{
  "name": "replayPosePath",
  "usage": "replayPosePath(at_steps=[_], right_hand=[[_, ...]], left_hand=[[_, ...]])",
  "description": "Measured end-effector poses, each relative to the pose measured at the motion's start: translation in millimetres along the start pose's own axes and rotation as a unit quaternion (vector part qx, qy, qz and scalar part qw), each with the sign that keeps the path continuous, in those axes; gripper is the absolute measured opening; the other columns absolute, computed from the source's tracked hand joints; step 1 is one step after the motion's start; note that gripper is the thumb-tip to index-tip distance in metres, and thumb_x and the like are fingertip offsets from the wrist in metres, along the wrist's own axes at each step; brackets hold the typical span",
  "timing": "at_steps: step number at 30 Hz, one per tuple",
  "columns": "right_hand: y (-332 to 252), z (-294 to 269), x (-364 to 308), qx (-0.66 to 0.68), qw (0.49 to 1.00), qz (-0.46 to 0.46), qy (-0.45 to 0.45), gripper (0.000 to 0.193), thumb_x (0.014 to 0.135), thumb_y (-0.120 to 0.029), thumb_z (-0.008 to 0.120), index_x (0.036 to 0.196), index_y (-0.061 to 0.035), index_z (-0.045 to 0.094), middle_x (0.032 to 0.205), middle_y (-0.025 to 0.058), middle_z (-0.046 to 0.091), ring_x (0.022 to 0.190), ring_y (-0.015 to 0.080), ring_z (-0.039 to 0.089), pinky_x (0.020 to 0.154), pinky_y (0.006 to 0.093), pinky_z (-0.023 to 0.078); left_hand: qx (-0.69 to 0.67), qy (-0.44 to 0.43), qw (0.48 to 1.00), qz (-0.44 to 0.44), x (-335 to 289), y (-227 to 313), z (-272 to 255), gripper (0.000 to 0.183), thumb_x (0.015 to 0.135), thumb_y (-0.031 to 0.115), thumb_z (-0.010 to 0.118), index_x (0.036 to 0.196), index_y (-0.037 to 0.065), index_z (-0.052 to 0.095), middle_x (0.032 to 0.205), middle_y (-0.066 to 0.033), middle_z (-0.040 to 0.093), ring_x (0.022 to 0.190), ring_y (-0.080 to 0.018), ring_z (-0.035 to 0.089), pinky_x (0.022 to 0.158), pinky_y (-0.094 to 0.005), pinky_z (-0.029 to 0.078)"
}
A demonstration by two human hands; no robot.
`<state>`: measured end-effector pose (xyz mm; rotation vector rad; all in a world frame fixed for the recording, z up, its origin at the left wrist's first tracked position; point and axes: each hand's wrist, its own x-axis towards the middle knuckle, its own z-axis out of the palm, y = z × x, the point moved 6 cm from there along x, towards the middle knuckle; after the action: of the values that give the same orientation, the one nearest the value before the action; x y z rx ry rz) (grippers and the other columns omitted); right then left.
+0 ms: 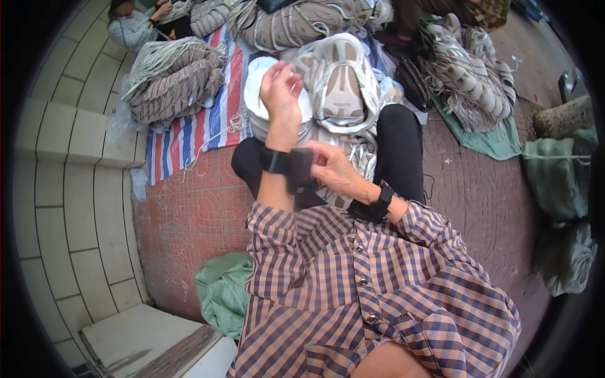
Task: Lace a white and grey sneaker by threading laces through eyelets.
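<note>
My left hand (282,94) is raised with its fingers loosely spread and holds nothing. A black wrist band (275,160) is strapped around its wrist. My right hand (332,170) pinches the loose end of that band's strap (301,169) beside the left wrist. A second black band (373,206) sits on my right wrist. On my lap lies a grey-white shoe upper (340,85), just beyond both hands, next to a white bucket (257,94).
Bundles of grey-white shoe uppers (176,79) lie on a striped tarp (208,120) at the left and further bundles (469,69) at the right. A green sack (220,290) rests by my left side. Another person (135,22) sits at the far left. Tiled steps (69,145) run along the left.
</note>
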<state>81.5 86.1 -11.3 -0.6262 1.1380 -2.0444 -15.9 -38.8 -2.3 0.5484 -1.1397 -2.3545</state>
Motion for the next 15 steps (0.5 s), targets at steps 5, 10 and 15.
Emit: replayPosePath(at_steps=[5, 10, 15], right_hand=[[1, -11, -8, -0.077, 0.996, -0.007, 0.039, 0.032, 0.083, -0.002, 0.056, 0.114, -0.0012, 0.048, 0.087, 0.0045, 0.059, 0.077, 0.0088, 0.059, 0.068, 0.0209, 0.047], [-13, -10, -20, -0.018, 0.997, 0.063, 0.049, 0.070, 0.081, -0.027, 0.065, 0.136, -0.0043, 0.028, 0.120, 0.0105, 0.050, 0.107, 0.0151, 0.048, 0.088, 0.0285, 0.041], [3, -20, -12, -0.007, 0.993, 0.085, 0.085, 0.068, 0.082, -0.026, 0.064, 0.135, -0.0005, 0.030, 0.122, 0.0118, 0.049, 0.103, 0.0122, 0.049, 0.088, 0.0257, 0.040]], left_hand=[[-0.155, 0.140, 0.968, -0.136, 22, -33, -46, 0.017, 0.081, 0.006, 0.051, 0.098, 0.010, 0.052, 0.091, -0.0038, 0.059, 0.069, -0.0116, 0.054, 0.057, -0.0270, 0.045], [0.149, 0.101, 0.969, 0.167, 13, 15, -26, 0.018, 0.081, 0.001, 0.047, 0.098, 0.005, 0.052, 0.092, -0.0068, 0.058, 0.064, -0.0123, 0.055, 0.055, -0.0261, 0.045], [0.484, -0.016, 0.748, 0.453, -20, 21, 34, 0.015, 0.077, -0.005, 0.049, 0.090, 0.000, 0.054, 0.083, -0.0074, 0.055, 0.054, -0.0137, 0.055, 0.051, -0.0250, 0.044]])
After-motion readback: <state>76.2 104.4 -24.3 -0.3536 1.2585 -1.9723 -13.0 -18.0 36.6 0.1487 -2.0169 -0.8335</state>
